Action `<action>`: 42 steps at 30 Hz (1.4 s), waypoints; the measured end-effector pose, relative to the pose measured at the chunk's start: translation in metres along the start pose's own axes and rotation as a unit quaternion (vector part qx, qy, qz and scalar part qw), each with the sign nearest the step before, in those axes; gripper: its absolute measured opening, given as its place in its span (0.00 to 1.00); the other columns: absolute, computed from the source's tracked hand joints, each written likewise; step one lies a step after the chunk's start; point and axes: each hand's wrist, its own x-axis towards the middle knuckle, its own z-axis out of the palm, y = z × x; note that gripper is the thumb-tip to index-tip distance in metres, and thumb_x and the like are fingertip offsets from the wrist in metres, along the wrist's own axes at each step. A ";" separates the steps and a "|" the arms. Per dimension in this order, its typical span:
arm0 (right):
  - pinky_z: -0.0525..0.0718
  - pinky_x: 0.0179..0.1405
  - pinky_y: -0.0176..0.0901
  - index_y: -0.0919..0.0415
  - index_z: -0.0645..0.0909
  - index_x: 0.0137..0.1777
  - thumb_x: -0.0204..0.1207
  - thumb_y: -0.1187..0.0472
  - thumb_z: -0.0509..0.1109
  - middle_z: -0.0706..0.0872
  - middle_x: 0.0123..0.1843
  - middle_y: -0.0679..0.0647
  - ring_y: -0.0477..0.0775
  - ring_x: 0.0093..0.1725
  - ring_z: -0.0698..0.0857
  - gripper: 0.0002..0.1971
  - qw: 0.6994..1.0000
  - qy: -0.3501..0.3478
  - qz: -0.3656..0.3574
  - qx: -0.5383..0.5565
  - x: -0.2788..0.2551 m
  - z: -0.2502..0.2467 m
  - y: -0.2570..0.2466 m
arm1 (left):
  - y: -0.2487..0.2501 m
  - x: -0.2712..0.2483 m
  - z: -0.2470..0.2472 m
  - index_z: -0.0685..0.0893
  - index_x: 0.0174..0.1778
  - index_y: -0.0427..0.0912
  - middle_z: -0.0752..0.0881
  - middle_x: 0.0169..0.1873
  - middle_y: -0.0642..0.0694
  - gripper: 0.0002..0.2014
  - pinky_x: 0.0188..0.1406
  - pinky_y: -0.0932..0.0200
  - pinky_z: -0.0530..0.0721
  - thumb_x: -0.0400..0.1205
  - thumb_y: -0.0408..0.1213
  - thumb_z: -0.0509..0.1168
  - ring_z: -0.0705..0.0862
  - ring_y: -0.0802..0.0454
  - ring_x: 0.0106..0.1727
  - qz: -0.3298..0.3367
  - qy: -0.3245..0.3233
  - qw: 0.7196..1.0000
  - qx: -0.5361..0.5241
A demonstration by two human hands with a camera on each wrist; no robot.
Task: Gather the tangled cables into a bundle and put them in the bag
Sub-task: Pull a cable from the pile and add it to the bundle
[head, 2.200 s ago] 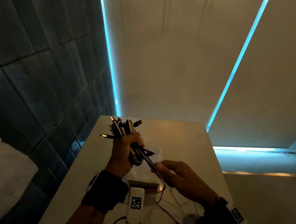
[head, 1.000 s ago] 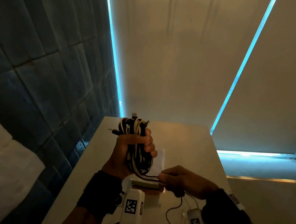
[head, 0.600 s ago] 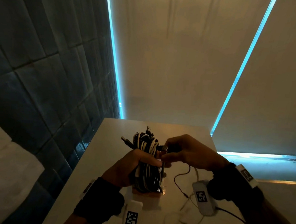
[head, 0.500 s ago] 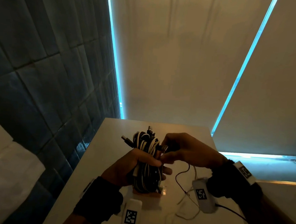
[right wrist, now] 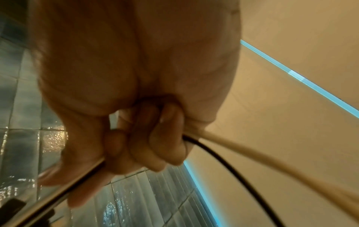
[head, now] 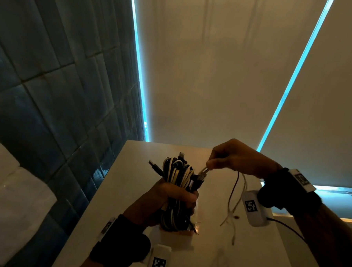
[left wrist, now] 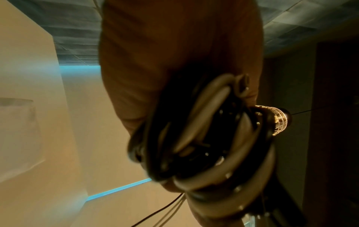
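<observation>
Two hands share the work: the left hand (head: 168,196) is wrapped in a fist round the middle of the cable bundle (head: 177,180), black and white loops standing upright above and hanging below the fist, its lower end over a clear bag (head: 171,238) lying on the table (head: 127,192). Just beside the top of that fist, the right hand (head: 234,159) pinches the loose cable ends (head: 236,197) between thumb and curled fingers, with a plug stretched taut toward the bundle and thin strands trailing down from the pinch. The step in hand looks like winding these last strands in. Doing it well probably means keeping the fist tight so no loop slides out, feeding the strands close along the bundle, then tucking the plugs under the fist-side fingers. Whether the bag's mouth is open cannot be told, so it likely needs checking first.
</observation>
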 end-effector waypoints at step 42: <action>0.72 0.26 0.25 0.60 0.87 0.43 0.84 0.58 0.64 0.77 0.24 0.37 0.37 0.24 0.77 0.12 0.961 0.267 -0.059 -0.046 -0.002 0.029 -0.044 | -0.016 0.026 0.008 0.83 0.43 0.38 0.75 0.27 0.48 0.16 0.26 0.60 0.78 0.63 0.32 0.79 0.75 0.55 0.23 -0.026 0.043 0.984 -0.169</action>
